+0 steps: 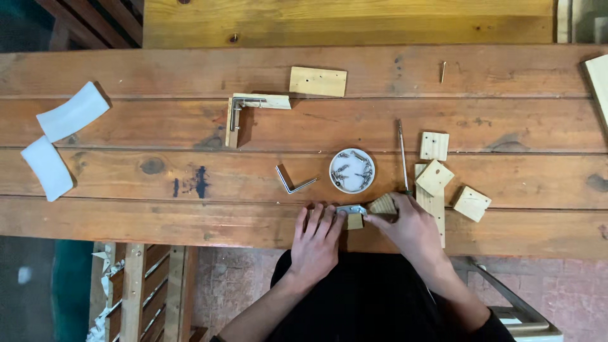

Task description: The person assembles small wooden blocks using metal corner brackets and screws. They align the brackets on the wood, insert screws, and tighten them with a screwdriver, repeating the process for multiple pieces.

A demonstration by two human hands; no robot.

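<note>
The table (126,126) is knotty, stained wooden planks, matt and worn. Pale raw wood blocks (434,145) look unfinished; the corner bracket (292,180) and screws (352,171) are shiny metal.

Metal bracket (351,209) half hidden under fingers; pale board (598,79) cut by right edge.

Screws in a dish (352,170) at mid-table (126,126) — wood on both sides

A bent bracket (292,180) lies left of it, a screwdriver (402,155) and blocks (434,177) right — joined pieces (244,114) behind.
</note>
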